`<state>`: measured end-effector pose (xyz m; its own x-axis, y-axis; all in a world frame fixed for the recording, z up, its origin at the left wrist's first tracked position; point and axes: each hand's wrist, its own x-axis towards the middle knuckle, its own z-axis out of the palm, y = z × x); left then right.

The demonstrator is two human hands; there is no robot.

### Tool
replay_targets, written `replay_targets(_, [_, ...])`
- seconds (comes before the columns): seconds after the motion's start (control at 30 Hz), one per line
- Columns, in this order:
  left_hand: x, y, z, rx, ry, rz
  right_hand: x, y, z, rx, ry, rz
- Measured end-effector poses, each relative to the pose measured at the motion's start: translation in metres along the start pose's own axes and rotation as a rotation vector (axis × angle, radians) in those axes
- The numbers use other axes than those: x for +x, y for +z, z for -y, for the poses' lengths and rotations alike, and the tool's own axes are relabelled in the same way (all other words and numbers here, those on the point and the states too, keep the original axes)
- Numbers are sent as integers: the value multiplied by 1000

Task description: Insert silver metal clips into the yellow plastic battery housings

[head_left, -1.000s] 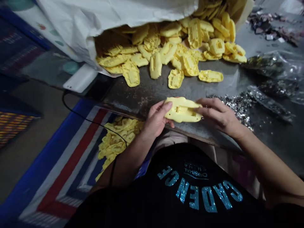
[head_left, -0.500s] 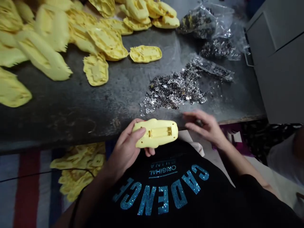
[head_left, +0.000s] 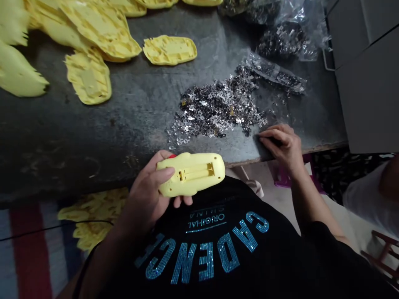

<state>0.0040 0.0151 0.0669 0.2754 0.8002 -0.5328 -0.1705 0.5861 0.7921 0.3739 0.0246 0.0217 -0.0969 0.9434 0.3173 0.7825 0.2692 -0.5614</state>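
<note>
My left hand (head_left: 152, 182) grips a yellow plastic shell (head_left: 199, 171) by its left end, thumb on top. A long battery compartment is recessed in the upturned face, and small screw holes sit near its ends. A bit of red shows beside my fingers, behind the shell. At the table's front edge, my right hand (head_left: 282, 145) has its thumb and fingers pinched together; what is between them, if anything, is too small to tell. Just left of those fingertips lies a loose pile of small metal contact pieces (head_left: 215, 108).
More yellow shell halves (head_left: 170, 50) lie on the dark table (head_left: 124, 128), towards the left and back. Clear bags of metal pieces (head_left: 283, 41) stand at the back right, beside a grey cabinet (head_left: 370, 91). Below the table is a heap of yellow parts (head_left: 93, 216).
My right hand has moved from beside the shell onto the table's edge, and its spread fingers have closed. The view has shifted; my left hand keeps its hold on the shell.
</note>
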Motion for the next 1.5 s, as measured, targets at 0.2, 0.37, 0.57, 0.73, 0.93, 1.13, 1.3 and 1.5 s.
replay_targets(0.2, [3, 3, 8, -76, 101, 51, 9, 13, 8, -104, 1, -12])
replay_targets(0.37, [-2, 4, 11, -95, 127, 55, 19, 26, 17, -196, -49, 5])
replay_targets(0.57, [1, 4, 13, -93, 102, 44, 20, 20, 21, -165, -26, 47])
replay_targets(0.73, [2, 7, 14, -91, 85, 10, 26, 31, 33, -217, -68, 82])
replay_targets(0.93, [-1, 8, 14, -91, 71, -31, 34, 15, 38, 110, 14, 226])
replay_targets(1.13, [0, 10, 13, -91, 75, -4, 26, 6, 23, -90, 29, 156])
replay_targets(1.3, [-1, 10, 11, -117, 81, -3, 13, 5, 21, -96, 17, 61])
replay_targets(1.5, [-2, 14, 11, -121, 135, -37, 20, 19, 27, -154, -43, 105])
